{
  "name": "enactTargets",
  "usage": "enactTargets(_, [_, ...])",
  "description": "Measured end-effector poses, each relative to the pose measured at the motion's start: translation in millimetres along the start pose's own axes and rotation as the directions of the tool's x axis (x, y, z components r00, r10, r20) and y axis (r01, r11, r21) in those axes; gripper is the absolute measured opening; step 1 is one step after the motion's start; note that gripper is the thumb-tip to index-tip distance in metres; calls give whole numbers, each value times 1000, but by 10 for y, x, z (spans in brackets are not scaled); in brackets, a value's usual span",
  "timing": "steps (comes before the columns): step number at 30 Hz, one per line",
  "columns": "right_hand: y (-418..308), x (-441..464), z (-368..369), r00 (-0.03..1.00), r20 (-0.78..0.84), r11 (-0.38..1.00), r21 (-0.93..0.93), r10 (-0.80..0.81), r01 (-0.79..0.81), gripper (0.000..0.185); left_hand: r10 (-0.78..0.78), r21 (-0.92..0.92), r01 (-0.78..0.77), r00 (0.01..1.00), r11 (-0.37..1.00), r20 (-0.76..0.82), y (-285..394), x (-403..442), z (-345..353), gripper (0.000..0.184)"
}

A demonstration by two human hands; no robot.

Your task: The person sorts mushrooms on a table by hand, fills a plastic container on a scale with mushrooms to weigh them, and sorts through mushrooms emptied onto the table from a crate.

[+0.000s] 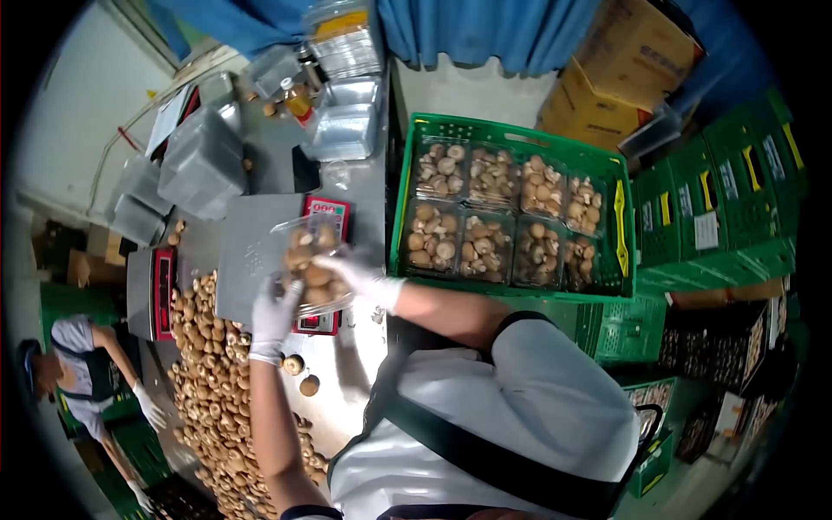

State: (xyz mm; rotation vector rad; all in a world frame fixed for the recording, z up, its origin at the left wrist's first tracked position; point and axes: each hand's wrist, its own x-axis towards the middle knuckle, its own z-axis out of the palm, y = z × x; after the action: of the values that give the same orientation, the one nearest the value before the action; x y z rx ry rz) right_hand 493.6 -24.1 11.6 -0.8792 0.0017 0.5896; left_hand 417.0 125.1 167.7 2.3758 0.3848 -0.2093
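A clear plastic tray of brown mushrooms (310, 245) is tilted above a red-framed scale (327, 324). My gloved left hand (275, 319) grips the tray's lower left corner, its thumb over the rim. My gloved right hand (362, 281) reaches in from the right side. Its fingers are bent together over the mushrooms inside and touch one, though the fingertips are partly lost among the caps. Below the tray, a large heap of loose mushrooms (208, 381) spreads over the metal table, and two single mushrooms (309, 385) lie beside my left wrist.
A green crate (511, 127) to the right holds several filled trays. Stacked clear trays (204, 165) and a bottle (296, 102) stand on the table. A second scale (161, 295) is at the left, near a co-worker (87, 364). Cartons (637, 52) and green crates (719, 195) are stacked beyond.
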Motion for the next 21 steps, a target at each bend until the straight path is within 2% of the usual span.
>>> enactTargets(1, [-738, -482, -5, 994, 22, 988, -112, -107, 109, 64, 152, -122, -148, 988, 981, 23, 24, -36, 164, 54])
enactTargets(2, [-1075, -733, -134, 989, 14, 987, -65, -145, 145, 45, 294, -247, -279, 956, 928, 23, 31, -72, 316, 51])
enactTargets(3, [-1619, -1176, -489, 994, -97, 996, 81, 54, -46, 40, 321, -278, -284, 942, 918, 98, 231, -314, 348, 49])
enactTargets(4, [-1891, -1465, -753, 987, -108, 988, -107, -120, 108, 37, 359, -315, -296, 919, 901, 164, 467, -475, 368, 48])
enactTargets(5, [-2225, -1758, -969, 958, -57, 882, -407, -283, 236, 36, 390, -378, -317, 911, 870, 135, 455, -570, 433, 48])
enactTargets(6, [-2415, -2088, -1318, 916, -276, 835, -541, -292, 103, 34, 421, -442, -340, 902, 830, 97, 404, -674, 473, 48])
enactTargets(7, [-2596, -2376, -1614, 786, -506, 748, -658, -354, -87, 37, 403, -433, -338, 913, 836, 65, 258, -734, 520, 48])
enactTargets(8, [-2716, -2634, -1892, 741, -512, 707, -703, -435, -71, 41, 316, -583, -220, 947, 782, 67, 90, -821, 595, 45])
enactTargets(10, [-2942, -3178, -2412, 632, -509, 612, -788, -585, -67, 53, 190, -605, -145, 982, 783, 10, -364, -1032, 719, 42])
enactTargets(11, [-2998, -3473, -2935, 724, -534, 742, -669, -436, -46, 55, 99, -590, -116, 993, 799, -62, -539, -1177, 802, 40])
enactTargets(12, [-2992, -3631, -2902, 777, -511, 812, -583, -368, 1, 54, 36, -641, -62, 998, 765, -55, -649, -1337, 820, 40])
enactTargets(13, [-2946, -3775, -2958, 791, -581, 869, -475, -190, -140, 51, -58, -666, 18, 998, 746, -38, -792, -1505, 868, 39])
enactTargets(14, [-2695, -4008, -4021, 686, -702, 811, -507, -191, -293, 55, -137, -698, 82, 990, 712, -23, -910, -1627, 936, 39])
enactTargets(15, [-2585, -3975, -3823, 623, -772, 591, -564, -128, -577, 62, -225, -697, 141, 974, 703, -29, -992, -1782, 1005, 39])
enactTargets(16, [-2468, -3839, -3822, 573, -740, 292, -669, -353, -684, 65, -274, -693, 183, 961, 698, -22, -1064, -1907, 1086, 38])
enactTargets(17, [-2353, -3699, -3815, 486, -662, -67, -553, -570, -831, 70, -269, -722, 161, 963, 673, -36, -1062, -2020, 1130, 37])
enactTargets(18, [-2242, -3556, -3784, 378, -552, -253, -291, -743, -923, 76, -268, -748, 142, 962, 649, -50, -1056, -2129, 1165, 37])
enactTargets(19, [-2325, -3180, -3554, 440, -525, -250, -394, -729, -884, 75, -274, -607, 190, 960, 772, -49, -1120, -2206, 1223, 38])
enactTargets(20, [-2386, -2739, -3534, 671, 61, -448, -788, -739, -422, 68, -280, -629, 178, 958, 757, -66, -1256, -2273, 1428, 41])
enactTargets(21, [-2416, -2139, -3289, 685, -232, -449, -606, -690, -657, 59, -277, -564, 204, 960, 800, -46, -1085, -2335, 1311, 41])
